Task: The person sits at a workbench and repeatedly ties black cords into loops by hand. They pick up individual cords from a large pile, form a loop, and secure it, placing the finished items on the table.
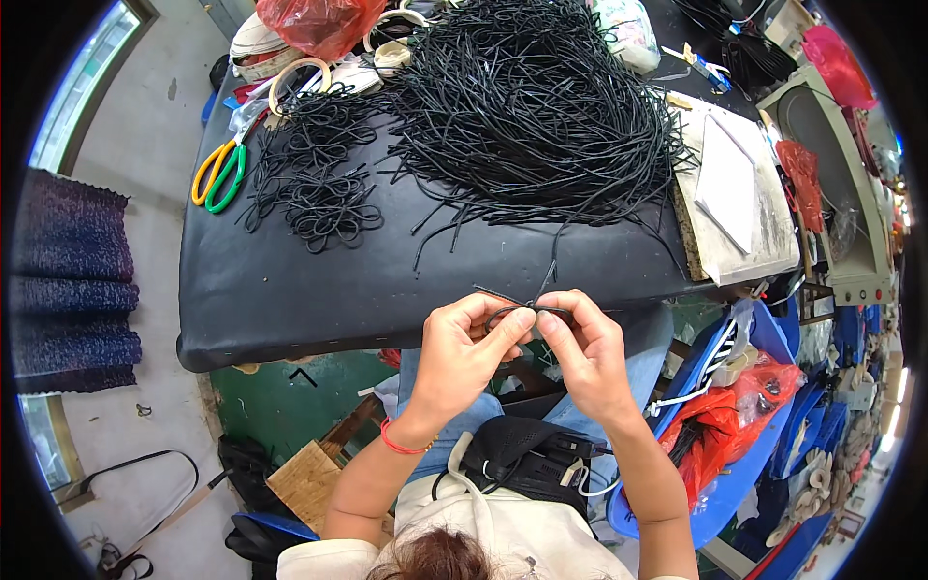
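Observation:
A thin black cord (549, 280) is pinched between my two hands, just off the front edge of the table. My left hand (474, 333) grips it with thumb and forefinger, and a loop bends round beside the fingertips. Close against it, my right hand (583, 340) pinches the same cord, so the fingertips nearly meet. One end sticks out to the upper left; another part runs up toward the table. Beyond lies a big heap of black cords (532, 116). Left of the heap are several cords tied in looped bundles (324, 179).
Scissors with orange and green handles (222, 174) lie at the table's left. A board with white paper (730, 193) is at the right. Rolls of tape and a red plastic bag (319, 24) sit at the back left. A blue tub (710, 503) with red bags stands right of my legs.

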The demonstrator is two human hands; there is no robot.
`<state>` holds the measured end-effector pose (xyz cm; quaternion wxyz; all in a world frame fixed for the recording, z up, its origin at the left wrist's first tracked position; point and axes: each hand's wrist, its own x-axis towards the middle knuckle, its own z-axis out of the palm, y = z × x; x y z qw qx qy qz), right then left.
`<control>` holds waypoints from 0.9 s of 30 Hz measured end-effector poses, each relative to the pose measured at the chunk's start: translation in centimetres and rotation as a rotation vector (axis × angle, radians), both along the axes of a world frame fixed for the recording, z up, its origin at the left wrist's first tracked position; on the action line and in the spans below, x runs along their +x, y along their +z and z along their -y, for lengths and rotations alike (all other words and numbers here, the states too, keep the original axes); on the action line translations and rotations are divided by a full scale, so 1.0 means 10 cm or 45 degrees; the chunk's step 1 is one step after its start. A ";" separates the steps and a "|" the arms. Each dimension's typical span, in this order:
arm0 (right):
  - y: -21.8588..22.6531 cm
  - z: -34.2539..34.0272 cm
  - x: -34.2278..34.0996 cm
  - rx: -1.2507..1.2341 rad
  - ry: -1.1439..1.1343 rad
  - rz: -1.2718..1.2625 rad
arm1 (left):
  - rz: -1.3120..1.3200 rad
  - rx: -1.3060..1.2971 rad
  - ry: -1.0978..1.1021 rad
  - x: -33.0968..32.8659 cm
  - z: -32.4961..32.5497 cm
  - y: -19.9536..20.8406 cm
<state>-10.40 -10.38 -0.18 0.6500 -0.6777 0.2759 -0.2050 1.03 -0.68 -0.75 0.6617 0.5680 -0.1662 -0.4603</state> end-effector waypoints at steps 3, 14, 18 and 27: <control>-0.02 -0.02 0.02 0.006 -0.002 0.001 | -0.001 -0.011 -0.004 0.02 -0.02 -0.01; -0.09 0.77 0.46 -1.770 -0.118 -0.219 | 1.817 0.927 0.858 1.14 -0.28 0.05; -0.17 0.82 0.51 -1.994 -0.079 -0.203 | 2.035 0.362 0.634 0.81 -0.08 0.08; 0.18 0.42 0.24 -1.736 0.055 0.116 | 1.167 0.034 0.018 0.28 -0.07 0.09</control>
